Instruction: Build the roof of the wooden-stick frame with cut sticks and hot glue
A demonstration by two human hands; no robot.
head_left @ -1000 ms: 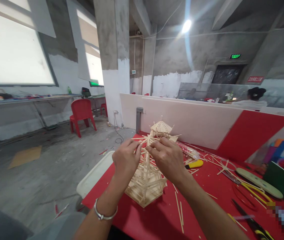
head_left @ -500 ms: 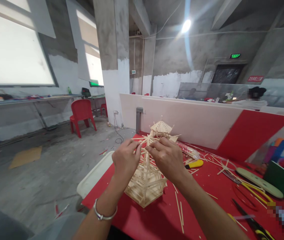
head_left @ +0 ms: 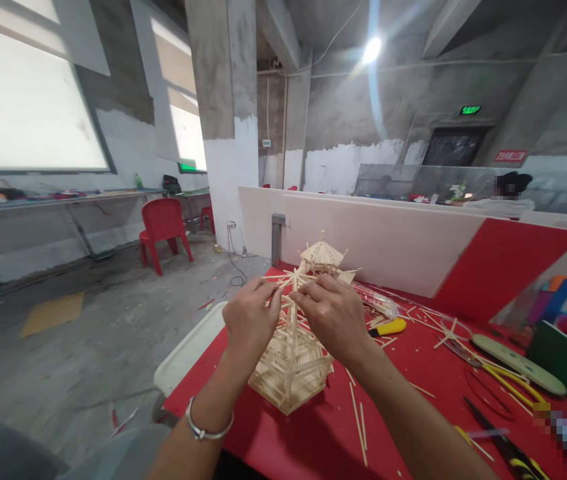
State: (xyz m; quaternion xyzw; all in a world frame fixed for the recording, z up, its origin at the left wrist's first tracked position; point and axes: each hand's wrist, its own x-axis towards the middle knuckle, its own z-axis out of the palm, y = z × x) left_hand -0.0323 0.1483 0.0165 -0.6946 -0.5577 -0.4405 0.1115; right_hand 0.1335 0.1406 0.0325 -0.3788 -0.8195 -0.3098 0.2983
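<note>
A pale wooden stick tower [head_left: 290, 367] with a hexagonal base stands on the red table [head_left: 313, 433] in front of me. My left hand [head_left: 250, 320] and my right hand [head_left: 333, 317] meet at its top, fingers pinched on the thin sticks that fan out there. A silver bracelet circles my left wrist. Behind the tower sits a small stick-built roof piece [head_left: 322, 257].
Loose sticks lie scattered on the table, with a yellow utility knife [head_left: 387, 328], yellow-handled scissors [head_left: 493, 373] and a flat pale-green piece [head_left: 518, 363] to the right. A white tray [head_left: 188, 350] sits at the table's left edge. A red chair [head_left: 163, 227] stands on the floor. A person sits behind the far partition.
</note>
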